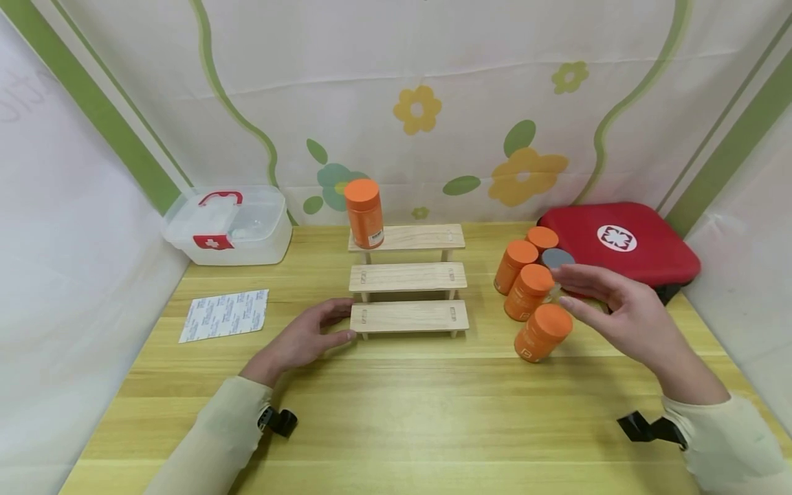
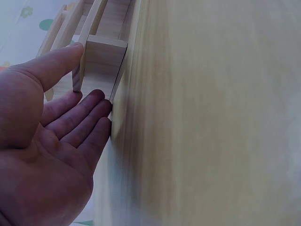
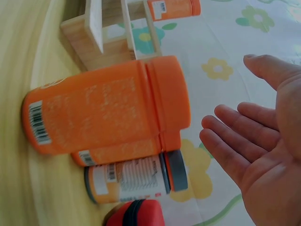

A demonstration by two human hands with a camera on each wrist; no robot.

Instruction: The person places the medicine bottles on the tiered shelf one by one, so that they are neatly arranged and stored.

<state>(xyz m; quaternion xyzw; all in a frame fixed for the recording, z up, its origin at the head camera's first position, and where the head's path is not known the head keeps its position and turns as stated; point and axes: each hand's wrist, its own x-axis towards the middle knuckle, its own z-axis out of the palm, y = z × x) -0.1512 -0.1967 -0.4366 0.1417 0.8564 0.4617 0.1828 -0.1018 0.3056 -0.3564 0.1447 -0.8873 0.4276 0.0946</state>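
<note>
The left hand (image 1: 303, 337) is held low at the left end of a three-tier wooden stand (image 1: 408, 276), the thumb laid against the edge of the lowest step (image 1: 408, 316). Its fingers are stretched out, parted from the thumb, and brought close beside the end of the stand; nothing is seen clamped between them. The right hand (image 1: 631, 316) is raised above the tabletop (image 1: 396, 419), turned inward, its fingers lightly bent and set well apart from the thumb, with nothing held.

Just beside it, four orange bottles (image 1: 544, 333) are stood upright, together with a grey-lidded bottle (image 1: 557, 257) partly hidden by the fingers. Another orange bottle (image 1: 365, 213) is placed upright on the left end of the top step (image 1: 421, 237). Both forearms are covered by pale sleeves (image 1: 216, 426).

The tabletop is finished in yellowish wood grain. At its back left a translucent box (image 1: 260, 244) with red fittings is set, and nearer the front a blister pack (image 1: 224, 316) is laid flat. A red case (image 1: 656, 244) is placed at the back right. The space is enclosed by white cloth (image 1: 340, 48), printed with flowers and green bands.
</note>
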